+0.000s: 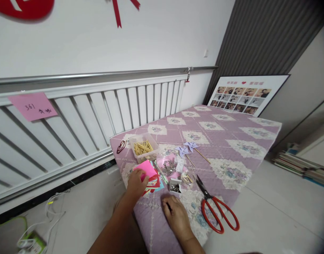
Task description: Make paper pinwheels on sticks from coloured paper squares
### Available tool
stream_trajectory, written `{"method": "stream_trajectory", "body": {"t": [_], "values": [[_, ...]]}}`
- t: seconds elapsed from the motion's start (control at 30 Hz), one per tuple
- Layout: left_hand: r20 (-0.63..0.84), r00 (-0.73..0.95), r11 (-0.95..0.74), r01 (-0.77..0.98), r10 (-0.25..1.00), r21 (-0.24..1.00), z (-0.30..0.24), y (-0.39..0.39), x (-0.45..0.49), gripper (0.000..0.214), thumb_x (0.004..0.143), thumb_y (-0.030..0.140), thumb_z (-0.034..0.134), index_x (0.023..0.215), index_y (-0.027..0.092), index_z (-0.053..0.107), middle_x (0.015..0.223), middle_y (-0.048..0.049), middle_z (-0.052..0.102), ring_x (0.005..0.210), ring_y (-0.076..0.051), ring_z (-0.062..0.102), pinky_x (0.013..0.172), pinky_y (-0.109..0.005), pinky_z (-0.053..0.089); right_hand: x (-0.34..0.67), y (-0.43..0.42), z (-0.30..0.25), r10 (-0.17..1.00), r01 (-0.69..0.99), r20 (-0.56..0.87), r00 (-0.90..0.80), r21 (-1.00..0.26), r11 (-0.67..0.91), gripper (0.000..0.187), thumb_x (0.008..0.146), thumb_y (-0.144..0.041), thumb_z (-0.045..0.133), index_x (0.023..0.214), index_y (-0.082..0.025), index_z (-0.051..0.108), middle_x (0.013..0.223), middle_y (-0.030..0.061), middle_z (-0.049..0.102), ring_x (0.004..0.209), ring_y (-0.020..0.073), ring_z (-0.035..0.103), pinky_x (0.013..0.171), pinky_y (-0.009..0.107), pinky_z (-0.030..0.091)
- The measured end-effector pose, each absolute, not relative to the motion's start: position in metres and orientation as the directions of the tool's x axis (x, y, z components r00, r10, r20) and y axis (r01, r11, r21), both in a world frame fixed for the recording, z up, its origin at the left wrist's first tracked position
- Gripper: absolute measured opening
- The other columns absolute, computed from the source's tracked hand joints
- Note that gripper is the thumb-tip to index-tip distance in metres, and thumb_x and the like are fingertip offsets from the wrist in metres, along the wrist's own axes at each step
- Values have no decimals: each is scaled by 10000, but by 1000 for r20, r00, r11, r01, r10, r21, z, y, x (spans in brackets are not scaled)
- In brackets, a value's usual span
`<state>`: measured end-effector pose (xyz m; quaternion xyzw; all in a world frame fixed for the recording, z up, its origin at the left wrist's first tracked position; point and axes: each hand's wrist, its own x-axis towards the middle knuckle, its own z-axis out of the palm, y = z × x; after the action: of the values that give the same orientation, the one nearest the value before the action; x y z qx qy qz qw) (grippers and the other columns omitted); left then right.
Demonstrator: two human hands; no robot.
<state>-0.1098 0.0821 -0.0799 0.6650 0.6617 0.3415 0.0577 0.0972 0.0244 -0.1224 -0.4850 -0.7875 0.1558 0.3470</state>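
Note:
My left hand [136, 182] is closed at the edge of a bright pink paper sheet [148, 168], which lies on a pile of coloured paper squares [153, 184]. On the cloth nearby rests my right hand [176, 214], its fingers curled in a loose fist with nothing visible in them. Just beyond it stands a small white box [175, 186] of metal pieces. A clear bag of metal pins [168, 167] lies behind the box. To the right are a round clear dish [187, 178] with small pieces and large red-handled scissors [211, 199].
A plastic tub [134, 141] holds wooden sticks [143, 147]. Two lilac paper pinwheels [190, 146] on sticks lie behind the dish. Dark red glasses [121, 146] sit at the left edge of the floral cloth [220, 148]. A white radiator [111, 109] runs along the wall; a photo board [246, 95] leans behind.

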Motion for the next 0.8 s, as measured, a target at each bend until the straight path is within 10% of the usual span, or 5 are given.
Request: {"method": "stream_trajectory", "body": {"t": [0.8], "values": [[325,-144,-74,816,935,573,-80,83,-108,154,743,170,555,859,196,652,982,-83,683,983,-230,598,943,-398,428,96,22,-118,868,650,413,-275,-586,484,191,864,-125,467,782,-193,626,782,54,662,754,204,596,709,314,455]]}}
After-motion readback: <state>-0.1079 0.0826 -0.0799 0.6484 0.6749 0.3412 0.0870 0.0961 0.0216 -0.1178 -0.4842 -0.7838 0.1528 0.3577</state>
